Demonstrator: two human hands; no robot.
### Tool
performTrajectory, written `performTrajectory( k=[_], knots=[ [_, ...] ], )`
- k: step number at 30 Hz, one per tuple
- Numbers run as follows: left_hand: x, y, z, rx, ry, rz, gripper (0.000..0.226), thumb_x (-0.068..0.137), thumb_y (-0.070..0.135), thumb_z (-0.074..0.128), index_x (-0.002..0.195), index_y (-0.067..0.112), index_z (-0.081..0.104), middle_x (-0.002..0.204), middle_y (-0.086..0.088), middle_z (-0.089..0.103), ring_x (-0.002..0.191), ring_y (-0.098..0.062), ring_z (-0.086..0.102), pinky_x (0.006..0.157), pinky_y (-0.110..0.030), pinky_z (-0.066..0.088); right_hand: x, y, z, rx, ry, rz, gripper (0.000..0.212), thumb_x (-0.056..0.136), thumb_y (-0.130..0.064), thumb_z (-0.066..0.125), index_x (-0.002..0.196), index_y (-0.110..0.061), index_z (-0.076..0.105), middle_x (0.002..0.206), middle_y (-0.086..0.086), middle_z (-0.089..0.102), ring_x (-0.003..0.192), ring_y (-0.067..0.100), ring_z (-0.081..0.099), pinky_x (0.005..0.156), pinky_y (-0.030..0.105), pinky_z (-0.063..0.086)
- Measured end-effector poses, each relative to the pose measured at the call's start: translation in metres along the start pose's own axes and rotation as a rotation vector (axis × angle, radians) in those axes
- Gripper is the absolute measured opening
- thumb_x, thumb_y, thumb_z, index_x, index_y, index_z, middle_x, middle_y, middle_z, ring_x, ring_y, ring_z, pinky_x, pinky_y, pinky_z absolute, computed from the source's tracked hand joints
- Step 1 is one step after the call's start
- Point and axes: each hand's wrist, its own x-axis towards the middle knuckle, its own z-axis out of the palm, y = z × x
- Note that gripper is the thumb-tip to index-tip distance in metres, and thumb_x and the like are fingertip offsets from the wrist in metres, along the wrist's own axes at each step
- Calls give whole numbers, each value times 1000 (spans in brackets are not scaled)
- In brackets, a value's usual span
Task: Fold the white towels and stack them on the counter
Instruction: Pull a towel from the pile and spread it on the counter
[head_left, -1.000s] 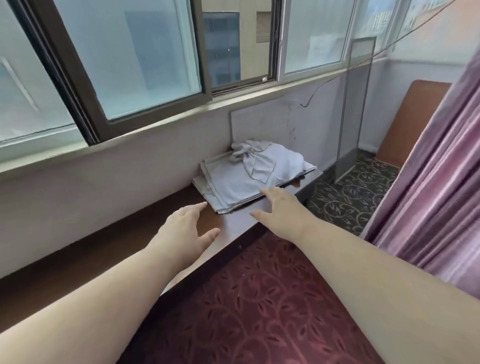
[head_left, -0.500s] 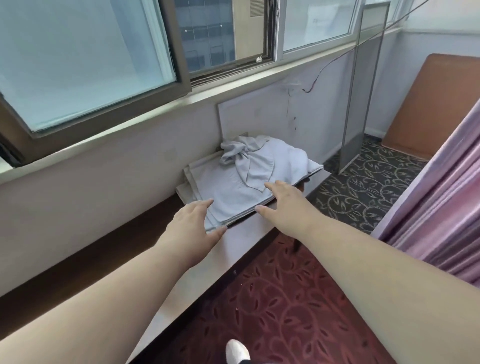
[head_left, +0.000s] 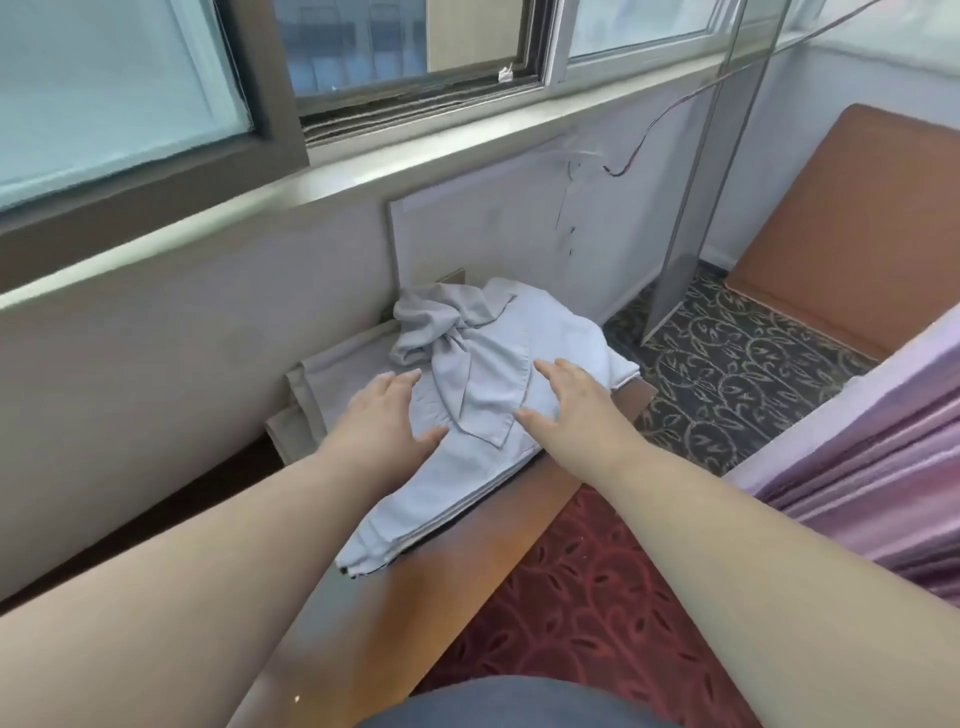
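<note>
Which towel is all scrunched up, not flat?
The crumpled towel on top of the pile, by the wall. The folded towels under it lie flat in layers.

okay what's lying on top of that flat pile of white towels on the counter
A crumpled towel sits bunched on the flat towel pile, toward the wall. The left hand and right hand are flat over the pile. What lies under the crumpled towel and hands is covered.

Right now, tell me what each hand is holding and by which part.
Nothing is held. The left hand and right hand lie flat, fingers straight, on the white towels, either side of the crumpled one.
</note>
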Motion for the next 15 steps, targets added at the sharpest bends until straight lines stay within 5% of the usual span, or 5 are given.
performTrajectory(
  k=[15],
  knots=[
    [178,-9,78,-17,9,-361,112,70,54,78,147,47,-4,161,-2,-3,142,-35,20,110,-48,33,252,44,60,42,-291,-213,72,87,-50,63,150,-39,28,163,0,8,149,18,6,115,37,21]
  ],
)
